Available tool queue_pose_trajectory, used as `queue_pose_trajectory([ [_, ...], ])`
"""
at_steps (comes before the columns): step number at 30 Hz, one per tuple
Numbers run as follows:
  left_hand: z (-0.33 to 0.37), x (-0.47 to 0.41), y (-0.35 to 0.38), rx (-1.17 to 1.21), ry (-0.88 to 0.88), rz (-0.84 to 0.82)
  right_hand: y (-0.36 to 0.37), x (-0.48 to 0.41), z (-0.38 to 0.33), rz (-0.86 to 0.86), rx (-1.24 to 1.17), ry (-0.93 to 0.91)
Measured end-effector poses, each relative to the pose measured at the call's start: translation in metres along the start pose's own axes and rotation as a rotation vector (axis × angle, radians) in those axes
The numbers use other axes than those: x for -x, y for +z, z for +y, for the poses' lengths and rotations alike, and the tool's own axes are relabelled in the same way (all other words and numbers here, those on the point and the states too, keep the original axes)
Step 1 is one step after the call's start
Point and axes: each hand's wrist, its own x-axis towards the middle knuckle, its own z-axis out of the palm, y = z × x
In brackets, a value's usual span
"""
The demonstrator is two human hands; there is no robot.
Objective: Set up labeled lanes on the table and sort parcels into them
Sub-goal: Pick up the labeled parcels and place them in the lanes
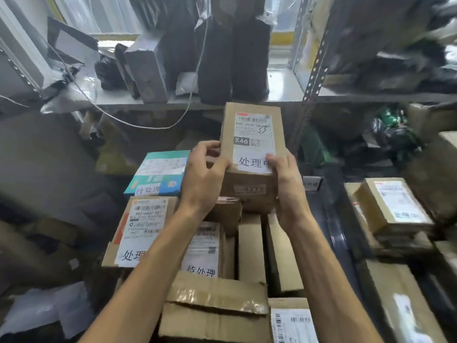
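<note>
Two bare forearms (158, 263) run up from the bottom edge over a pile of parcels. Between them, at mid-frame, one brown box (247, 179) is held with its labelled face to the camera. The left grip (205, 179) curls its fingers round the box's left edge. The right grip (288, 186) clasps the right side, thumb pressed on the end of a white slip (251, 163) reading 处理; anything further is hidden under the thumb. One shipping label (254, 129) marked X46 sits above the slip. Whether the box rests on the pile cannot be told.

Three more slips show nearby: 待处理 on a teal box (160, 169) just left of the left grip, 处理 on a second brown box (138, 233) below it, cut off by the forearm, and 待处理 on a third box (205, 243) under that forearm. Lower lies one taped carton (215, 315), a barcoded box (291, 323) beside it. Well to the right stands a stack of flat parcels (395, 211). Behind, a metal shelf (284, 92) carries dark bags (232, 65); one white cable (148, 125) hangs across its front.
</note>
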Motion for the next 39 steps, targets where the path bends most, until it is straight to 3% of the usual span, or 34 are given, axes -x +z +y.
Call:
queue_pose_trajectory([
  [9,0.016,0.060,0.083,0.103,-0.074,-0.321,-0.110,0.080,-0.006,0.295,-0.061,-0.041],
  [19,0.012,0.104,0.196,-0.121,-0.104,-0.538,-0.250,0.127,-0.004,0.396,-0.046,0.003],
  [29,-0.010,0.166,0.344,-0.081,-0.418,-0.493,-0.404,0.135,0.020,0.326,-0.010,0.152],
  [39,-0.051,0.174,0.379,-0.105,-0.556,-0.464,-0.449,0.124,0.051,0.246,0.026,0.244],
])
